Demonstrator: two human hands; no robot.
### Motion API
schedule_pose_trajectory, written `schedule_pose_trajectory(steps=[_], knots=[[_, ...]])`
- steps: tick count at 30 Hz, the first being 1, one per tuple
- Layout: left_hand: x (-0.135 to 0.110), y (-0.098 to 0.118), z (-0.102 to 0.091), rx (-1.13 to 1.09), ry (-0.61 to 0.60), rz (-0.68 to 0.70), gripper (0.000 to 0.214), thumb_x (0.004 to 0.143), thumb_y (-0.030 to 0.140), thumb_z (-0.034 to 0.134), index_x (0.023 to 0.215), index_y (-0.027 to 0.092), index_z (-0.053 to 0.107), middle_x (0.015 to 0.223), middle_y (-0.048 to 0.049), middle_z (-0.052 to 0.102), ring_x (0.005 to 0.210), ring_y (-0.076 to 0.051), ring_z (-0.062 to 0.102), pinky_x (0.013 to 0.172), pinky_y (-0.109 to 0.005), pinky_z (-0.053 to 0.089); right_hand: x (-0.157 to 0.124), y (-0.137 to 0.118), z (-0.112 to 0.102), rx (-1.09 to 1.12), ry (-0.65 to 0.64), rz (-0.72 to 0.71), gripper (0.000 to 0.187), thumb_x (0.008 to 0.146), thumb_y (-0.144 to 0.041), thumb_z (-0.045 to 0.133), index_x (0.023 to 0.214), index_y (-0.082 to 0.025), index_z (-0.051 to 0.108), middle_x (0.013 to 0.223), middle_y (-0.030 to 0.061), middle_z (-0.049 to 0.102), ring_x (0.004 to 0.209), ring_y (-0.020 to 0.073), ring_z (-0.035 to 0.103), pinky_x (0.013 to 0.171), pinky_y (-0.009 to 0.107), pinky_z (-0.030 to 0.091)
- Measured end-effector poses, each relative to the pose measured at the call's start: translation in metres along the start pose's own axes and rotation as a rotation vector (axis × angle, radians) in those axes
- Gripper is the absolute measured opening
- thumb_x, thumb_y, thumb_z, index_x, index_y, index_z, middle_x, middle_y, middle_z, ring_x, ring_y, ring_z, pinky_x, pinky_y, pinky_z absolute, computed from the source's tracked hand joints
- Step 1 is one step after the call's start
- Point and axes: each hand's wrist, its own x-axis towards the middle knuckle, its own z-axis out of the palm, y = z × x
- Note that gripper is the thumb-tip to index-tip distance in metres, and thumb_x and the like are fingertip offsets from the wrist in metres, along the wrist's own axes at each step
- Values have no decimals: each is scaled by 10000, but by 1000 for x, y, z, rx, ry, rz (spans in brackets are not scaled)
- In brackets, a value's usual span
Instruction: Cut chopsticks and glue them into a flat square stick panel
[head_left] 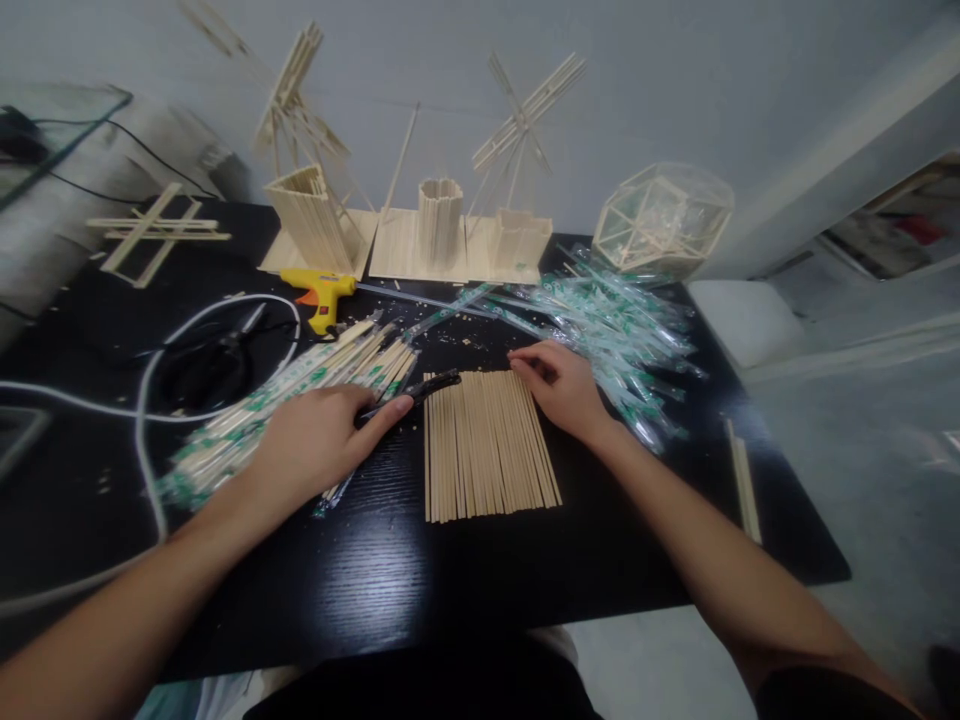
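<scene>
My left hand (pixel 322 430) is closed around a dark hand tool, apparently pliers (pixel 439 385), whose end reaches over the upper left corner of a row of wooden chopsticks (pixel 491 450). The chopsticks lie flat, side by side, on the black table (pixel 360 570). At the row's upper right corner is my right hand (pixel 559 385), thumb and forefinger pinched close together; anything between them is too small to make out. Wrapped chopsticks (pixel 247 420) in green-printed plastic lie under and beside my left hand. Empty-looking plastic wrappers (pixel 615 330) are heaped beyond my right hand.
A yellow glue gun (pixel 322 295) lies behind the wrapped chopsticks, near a looping white cable (pixel 142 400) and another black tool (pixel 225 355). Stick-built models (pixel 442 225) stand along the back, with a faceted stick frame (pixel 664 220) at right. Loose sticks (pixel 742 480) lie near the right edge.
</scene>
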Motion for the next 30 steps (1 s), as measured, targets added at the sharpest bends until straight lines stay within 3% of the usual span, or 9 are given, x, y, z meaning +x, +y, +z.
schedule_pose_trajectory(steps=[6, 11, 14, 17, 20, 22, 25, 28, 30], knots=[[1, -1, 1, -103, 49, -19, 728, 976, 796, 277, 773, 212, 662, 782, -87, 684, 761, -275, 626, 685, -365, 362, -2, 4, 3, 121, 22, 168, 198, 930, -395, 681, 892, -204, 716, 737, 13, 649, 646, 161, 563, 638, 311, 430], [0, -2, -12, -353, 195, 35, 620, 999, 683, 349, 703, 201, 601, 716, -53, 649, 708, -229, 607, 703, -342, 395, 0, 0, 2, 222, 78, 219, 268, 889, -413, 703, 790, -225, 540, 511, -99, 376, 459, 109, 347, 495, 267, 299], [-5, 2, -22, -501, 277, 91, 598, 1015, 649, 384, 702, 192, 609, 680, -40, 616, 675, -207, 572, 691, -328, 401, 2, -20, -5, 283, 105, 218, 366, 891, -439, 701, 715, -241, 448, 519, -101, 327, 453, 98, 303, 463, 258, 255], [-10, 18, -29, -818, 223, 60, 680, 1025, 703, 344, 714, 178, 643, 674, -47, 618, 649, -196, 555, 652, -317, 417, -4, -63, -8, 379, 88, 227, 440, 931, -486, 674, 661, -232, 437, 558, -70, 364, 483, 98, 351, 476, 252, 291], [-7, 45, -38, -1201, 114, -74, 804, 987, 807, 267, 711, 164, 662, 611, -50, 587, 546, -179, 508, 537, -304, 402, -27, -118, 10, 867, -119, 448, 500, 968, -644, 600, 742, -198, 574, 621, -10, 550, 527, 123, 513, 541, 265, 427], [-1, 67, -47, -1314, 153, -77, 799, 949, 845, 344, 700, 152, 655, 611, -45, 571, 540, -155, 490, 531, -281, 401, -47, -149, 33, 1124, -274, 652, 648, 906, -791, 584, 992, -158, 690, 926, 114, 730, 830, 216, 707, 759, 351, 559], [6, 99, -65, -1482, 163, -53, 808, 886, 891, 425, 727, 137, 669, 650, -53, 594, 561, -147, 508, 526, -264, 414, -69, -173, 70, 1487, -592, 950, 1062, 517, -968, 736, 1189, -148, 699, 1374, 225, 661, 1326, 372, 611, 986, 465, 545], [5, 127, -79, -1574, 145, 27, 833, 863, 919, 430, 719, 132, 660, 626, -39, 557, 535, -127, 482, 525, -252, 399, -76, -182, 89, 1590, -871, 966, 1183, 531, -1011, 664, 1377, -184, 644, 1599, 178, 493, 1513, 368, 425, 1186, 527, 396], [1, 141, -84, -1591, 103, 101, 841, 878, 913, 416, 759, 123, 681, 670, -50, 579, 560, -128, 495, 537, -251, 397, -78, -191, 92, 1541, -939, 883, 1026, 713, -966, 591, 1406, -210, 624, 1554, 160, 544, 1444, 360, 512, 1173, 578, 406]])
